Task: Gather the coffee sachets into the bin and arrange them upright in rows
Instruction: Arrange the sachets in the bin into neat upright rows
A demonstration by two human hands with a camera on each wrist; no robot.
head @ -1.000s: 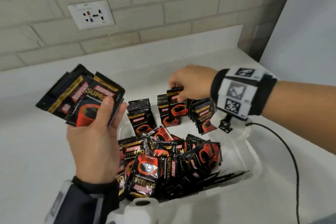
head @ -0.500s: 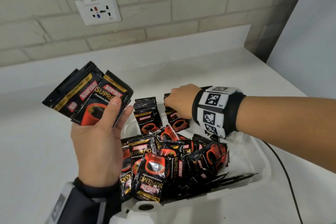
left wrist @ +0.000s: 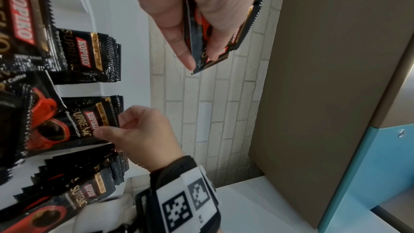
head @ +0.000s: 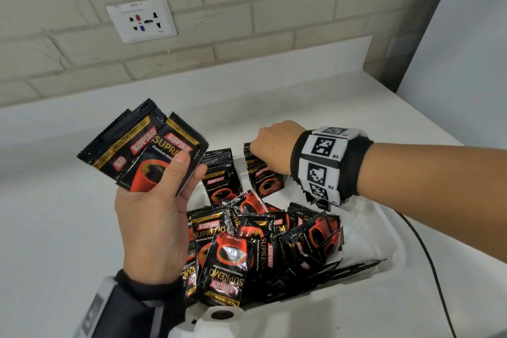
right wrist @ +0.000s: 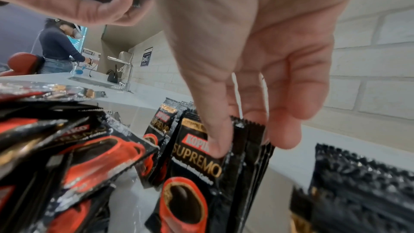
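A: Left grip [head: 153, 222]?
B: Holding a fan of black foil coffee sachets [head: 142, 145] above the desk [head: 55, 228].
A: Right grip [head: 270, 145]?
B: Pinching an upright sachet row [head: 264, 178] (inside the white plastic bin [head: 384, 230]), loose sachets [head: 247, 250] nearer.

Glossy, seemingly foil sachets [head: 227, 266]; matt white bin [head: 384, 230]

Right hand [head: 271, 145] fingers [right wrist: 216, 141] — hidden behind knuckles
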